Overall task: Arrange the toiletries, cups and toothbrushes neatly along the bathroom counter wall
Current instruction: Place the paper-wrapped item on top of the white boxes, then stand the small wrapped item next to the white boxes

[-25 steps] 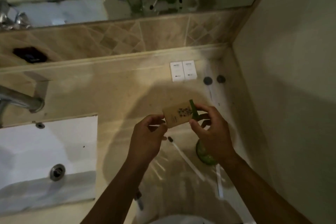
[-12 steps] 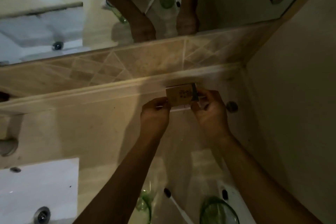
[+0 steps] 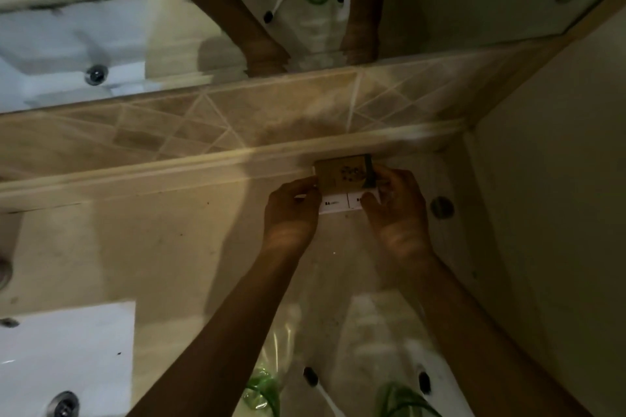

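A small brown card packet [image 3: 342, 173] with a dark print and a green edge stands against the ledge at the back of the beige counter [image 3: 169, 247]. My left hand [image 3: 291, 213] pinches its left end and my right hand [image 3: 396, 210] its right end. Just below it lie two white boxes [image 3: 338, 206] side by side, partly hidden by my fingers. Near the bottom edge are two green glass cups [image 3: 403, 403] [image 3: 264, 389] and two white toothbrushes with dark heads [image 3: 311, 377] [image 3: 423, 382].
A round dark disc [image 3: 441, 206] lies on the counter to the right of my hands, close to the side wall [image 3: 548, 213]. The white basin [image 3: 67, 359] with its drain sits at the lower left. A mirror [image 3: 101, 27] above the tiled backsplash reflects my arms and a cup.
Both hands carried the brown packet from mid-counter forward to the back ledge, above the two white boxes. The view tilted toward the wall, so the cups slid toward the bottom edge.
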`<state>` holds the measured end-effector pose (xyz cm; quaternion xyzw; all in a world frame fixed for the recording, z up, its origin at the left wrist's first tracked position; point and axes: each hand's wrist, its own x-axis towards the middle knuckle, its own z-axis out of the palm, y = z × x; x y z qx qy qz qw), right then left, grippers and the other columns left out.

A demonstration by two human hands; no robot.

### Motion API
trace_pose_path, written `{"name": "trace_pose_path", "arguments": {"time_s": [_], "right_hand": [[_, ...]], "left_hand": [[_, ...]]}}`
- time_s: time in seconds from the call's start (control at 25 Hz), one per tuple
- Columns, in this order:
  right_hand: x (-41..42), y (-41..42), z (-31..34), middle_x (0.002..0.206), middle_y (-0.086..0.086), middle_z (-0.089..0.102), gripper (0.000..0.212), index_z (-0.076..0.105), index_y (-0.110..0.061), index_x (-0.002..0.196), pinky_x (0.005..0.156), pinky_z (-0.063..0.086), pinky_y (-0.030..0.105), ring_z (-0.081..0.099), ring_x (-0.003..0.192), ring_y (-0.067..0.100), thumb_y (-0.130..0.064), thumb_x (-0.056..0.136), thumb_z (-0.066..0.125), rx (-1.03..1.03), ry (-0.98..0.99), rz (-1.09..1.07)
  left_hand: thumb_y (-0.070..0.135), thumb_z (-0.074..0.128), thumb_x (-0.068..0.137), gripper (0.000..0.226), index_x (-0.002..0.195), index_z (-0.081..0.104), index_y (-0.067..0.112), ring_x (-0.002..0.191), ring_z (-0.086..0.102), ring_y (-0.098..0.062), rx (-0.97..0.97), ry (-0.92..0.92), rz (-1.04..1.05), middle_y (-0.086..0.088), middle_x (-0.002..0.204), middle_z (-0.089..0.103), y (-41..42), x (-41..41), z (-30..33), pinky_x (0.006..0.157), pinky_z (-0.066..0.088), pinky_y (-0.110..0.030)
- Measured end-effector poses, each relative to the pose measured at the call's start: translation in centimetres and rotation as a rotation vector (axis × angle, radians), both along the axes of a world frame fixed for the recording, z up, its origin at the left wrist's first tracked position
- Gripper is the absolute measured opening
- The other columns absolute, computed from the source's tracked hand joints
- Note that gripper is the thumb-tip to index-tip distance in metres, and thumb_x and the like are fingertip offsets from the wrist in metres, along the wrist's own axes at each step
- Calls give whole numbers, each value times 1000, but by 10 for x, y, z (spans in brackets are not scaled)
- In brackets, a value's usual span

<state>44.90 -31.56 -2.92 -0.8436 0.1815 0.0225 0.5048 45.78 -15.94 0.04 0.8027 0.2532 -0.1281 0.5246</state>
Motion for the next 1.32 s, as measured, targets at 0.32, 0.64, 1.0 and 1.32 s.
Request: {"name": "trace_pose_path", "arguments": {"time_s": [0.32,0.64,1.0,1.32], "right_hand": [[-11,-7,4,135,5,48,60,50,-19,140,95,51,22,54,120,19,-8,85,70,0,-27,0],[-105,-27,71,113,-7,67,26,67,-27,110,80,55,24,62,93,4,-16,88,63,-5,72,-17],[-230,68,125,88,-14,71,14,71,-25,94,68,49,9,65,79,0,-13,90,63,37,60,259],[-321,92,80,87,-8,72,16,71,-28,92,64,43,3,63,77,0,-13,88,64,28,239,364]], "left_hand": [[22,60,92,33,125,63,28,95,67,-18,13,24,6,7,102,67,5,-5,-1,90,58,-44],[10,56,91,21,108,66,18,69,70,-21,-27,-65,58,-7,87,71,81,-82,47,64,58,-40],[8,56,93,15,91,72,7,55,56,-20,-152,63,210,-10,68,67,153,-260,57,54,45,-30],[6,56,91,18,85,73,6,57,60,-21,-204,238,218,-9,65,67,147,-351,22,58,50,-33]]}}
